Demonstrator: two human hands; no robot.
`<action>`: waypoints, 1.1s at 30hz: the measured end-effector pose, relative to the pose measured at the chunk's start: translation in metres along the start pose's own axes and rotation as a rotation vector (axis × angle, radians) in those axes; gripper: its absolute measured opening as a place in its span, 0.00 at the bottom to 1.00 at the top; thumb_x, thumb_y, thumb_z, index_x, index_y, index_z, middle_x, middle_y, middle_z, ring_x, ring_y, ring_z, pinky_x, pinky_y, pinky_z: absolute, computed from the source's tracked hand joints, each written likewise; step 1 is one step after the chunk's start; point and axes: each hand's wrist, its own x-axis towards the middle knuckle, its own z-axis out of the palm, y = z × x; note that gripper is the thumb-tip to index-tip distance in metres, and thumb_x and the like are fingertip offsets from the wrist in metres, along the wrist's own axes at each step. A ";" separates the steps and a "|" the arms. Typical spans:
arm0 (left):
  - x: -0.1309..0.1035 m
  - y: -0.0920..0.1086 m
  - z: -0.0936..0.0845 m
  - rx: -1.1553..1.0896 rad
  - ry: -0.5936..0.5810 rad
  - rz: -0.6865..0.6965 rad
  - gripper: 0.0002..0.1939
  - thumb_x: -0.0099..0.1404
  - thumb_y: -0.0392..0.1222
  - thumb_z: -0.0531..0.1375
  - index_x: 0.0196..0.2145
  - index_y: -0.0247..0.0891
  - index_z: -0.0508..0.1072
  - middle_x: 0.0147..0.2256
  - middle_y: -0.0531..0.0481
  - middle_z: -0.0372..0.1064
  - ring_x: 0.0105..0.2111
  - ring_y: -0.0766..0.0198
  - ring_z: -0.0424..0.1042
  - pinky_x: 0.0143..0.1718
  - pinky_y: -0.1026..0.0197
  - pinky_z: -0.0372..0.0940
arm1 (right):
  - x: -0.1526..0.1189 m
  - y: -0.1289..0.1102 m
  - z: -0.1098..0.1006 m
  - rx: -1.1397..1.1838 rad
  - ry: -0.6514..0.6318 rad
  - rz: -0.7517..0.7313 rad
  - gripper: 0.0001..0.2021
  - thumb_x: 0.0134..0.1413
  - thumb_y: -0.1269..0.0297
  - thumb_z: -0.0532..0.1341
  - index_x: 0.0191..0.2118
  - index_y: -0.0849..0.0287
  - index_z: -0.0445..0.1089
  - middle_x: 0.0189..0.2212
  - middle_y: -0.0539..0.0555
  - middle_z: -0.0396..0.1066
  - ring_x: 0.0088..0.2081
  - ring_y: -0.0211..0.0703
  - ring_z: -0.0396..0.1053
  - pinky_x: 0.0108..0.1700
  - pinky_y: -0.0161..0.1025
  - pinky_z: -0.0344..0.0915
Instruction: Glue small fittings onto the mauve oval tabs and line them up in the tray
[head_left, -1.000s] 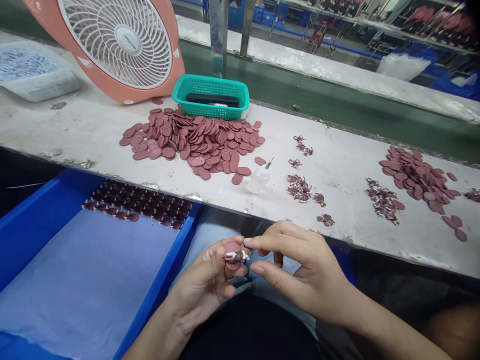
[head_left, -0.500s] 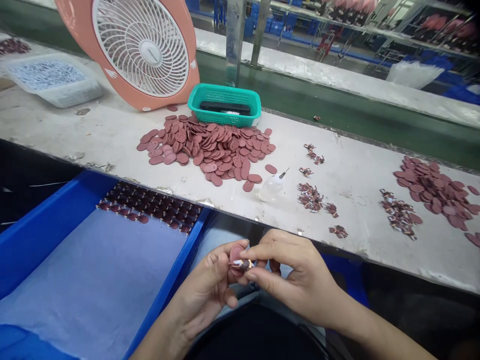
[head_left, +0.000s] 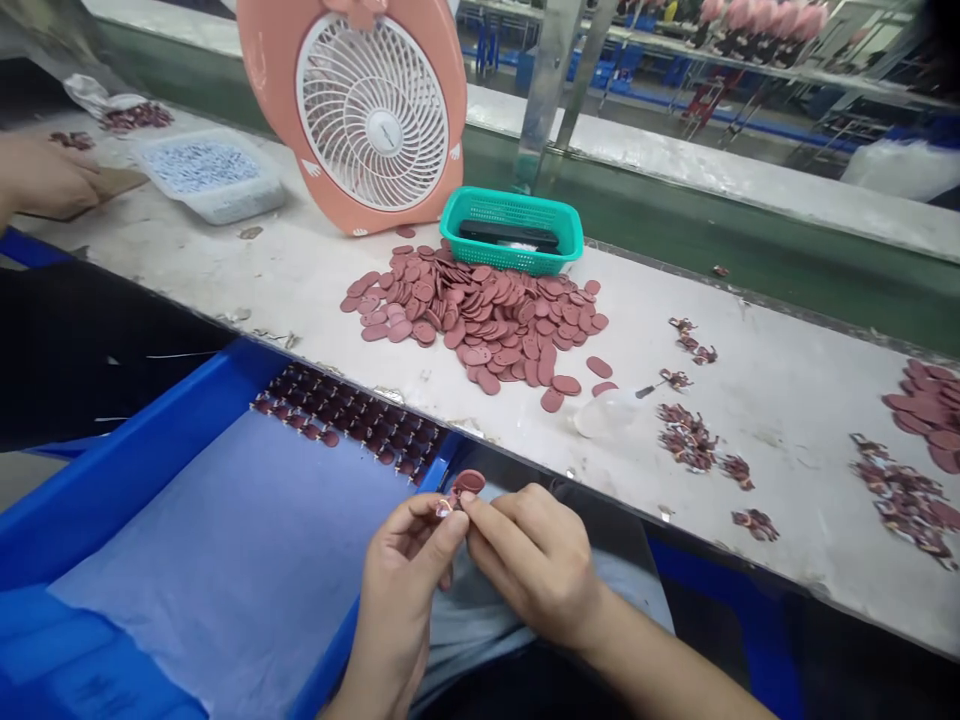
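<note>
Over my lap, my left hand [head_left: 409,565] and my right hand [head_left: 536,560] meet at a small figurine on an oval reddish-brown base [head_left: 469,482]. Both hands pinch it between thumb and fingers; the fingers hide much of the figurine. The base stands up above my fingertips, tilted. To the left, rows of similar figurines on bases [head_left: 352,425] line the far end of a blue bin [head_left: 142,455] with a pale sheet [head_left: 247,560]. On the bench ahead lie a heap of oval bases [head_left: 480,315] and a cluster of loose figurines [head_left: 688,438].
A clear squeeze bottle with a thin tip [head_left: 607,412] lies by the heap. Behind stand a green basket [head_left: 517,258] and an orange fan [head_left: 289,130]. A plastic tub [head_left: 240,205] is farther left, near another person's hand [head_left: 49,175]. More figurines [head_left: 904,500] lie at right.
My hands have turned the figurine so that its base now stands above the fingertips. The view has swung left, bringing another person's hand into sight.
</note>
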 end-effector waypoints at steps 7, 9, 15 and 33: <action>0.035 0.007 -0.045 0.211 0.187 0.010 0.19 0.54 0.54 0.70 0.36 0.39 0.74 0.36 0.49 0.75 0.34 0.59 0.75 0.23 0.65 0.64 | 0.014 -0.017 0.016 0.068 -0.046 -0.028 0.09 0.61 0.71 0.62 0.46 0.65 0.72 0.23 0.51 0.72 0.22 0.39 0.63 0.24 0.38 0.60; 0.062 0.009 -0.072 0.458 0.261 0.074 0.18 0.59 0.56 0.65 0.38 0.40 0.72 0.40 0.45 0.76 0.42 0.52 0.77 0.29 0.61 0.68 | 0.012 -0.016 0.004 0.099 -0.056 -0.058 0.08 0.59 0.73 0.63 0.45 0.66 0.72 0.23 0.51 0.72 0.21 0.38 0.62 0.22 0.37 0.59; 0.151 0.009 -0.146 0.949 0.417 0.080 0.12 0.59 0.49 0.67 0.36 0.40 0.77 0.36 0.46 0.76 0.43 0.48 0.74 0.47 0.48 0.66 | -0.009 0.018 -0.031 -0.015 -0.040 0.012 0.12 0.57 0.80 0.64 0.46 0.65 0.73 0.26 0.53 0.73 0.25 0.38 0.66 0.26 0.36 0.64; 0.188 -0.004 -0.161 1.264 0.454 0.212 0.18 0.58 0.58 0.66 0.38 0.41 0.81 0.27 0.48 0.75 0.31 0.48 0.76 0.34 0.46 0.69 | -0.027 0.048 -0.054 -0.215 0.037 0.022 0.18 0.52 0.85 0.66 0.48 0.66 0.74 0.32 0.56 0.74 0.31 0.40 0.70 0.32 0.38 0.68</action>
